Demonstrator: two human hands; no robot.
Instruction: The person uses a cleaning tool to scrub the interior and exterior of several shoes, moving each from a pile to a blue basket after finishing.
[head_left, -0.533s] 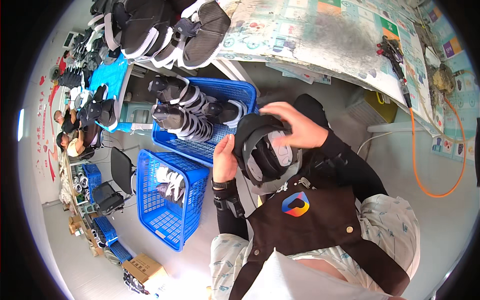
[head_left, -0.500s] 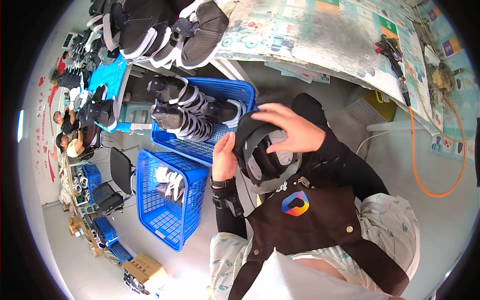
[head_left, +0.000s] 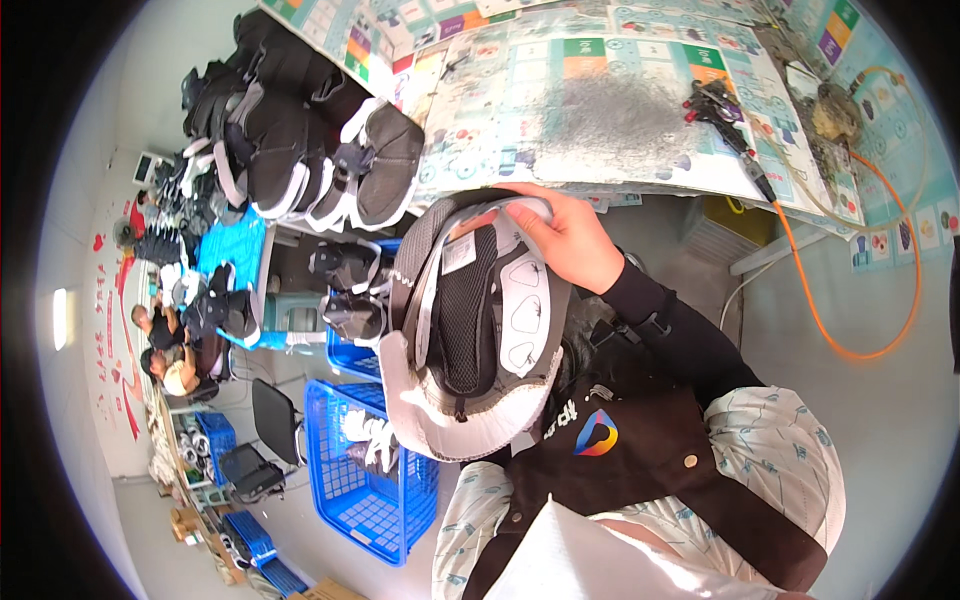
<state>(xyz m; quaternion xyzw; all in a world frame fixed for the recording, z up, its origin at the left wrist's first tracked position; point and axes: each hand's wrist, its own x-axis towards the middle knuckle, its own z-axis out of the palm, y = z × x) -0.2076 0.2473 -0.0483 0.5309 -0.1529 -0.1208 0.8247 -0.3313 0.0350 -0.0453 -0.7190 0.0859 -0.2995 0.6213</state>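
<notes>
A shoe upper [head_left: 472,320] in black, grey and white is held up close in front of me. Its opening faces me, showing a black mesh lining and a pale padded rim at the lower edge. My right hand [head_left: 572,240] is closed on its top right edge, with the thumb on the near face. My left hand is out of sight; the upper covers the place where the left forearm would show. Behind the upper's left side, dark shoe uppers [head_left: 352,317] stand in a blue basket [head_left: 352,357], which is mostly hidden.
A second blue basket [head_left: 372,510] holds several white-and-dark pieces. More black shoe uppers [head_left: 280,170] are piled on the bench [head_left: 480,120] at the far left. A black tool [head_left: 718,108] with an orange hose [head_left: 822,355] lies at its right. Two people [head_left: 170,345] sit far left.
The upper has come up closer to me and turned so its inside shows. My right hand has shifted to its top edge, and my left hand has gone from sight. My view has shifted too.
</notes>
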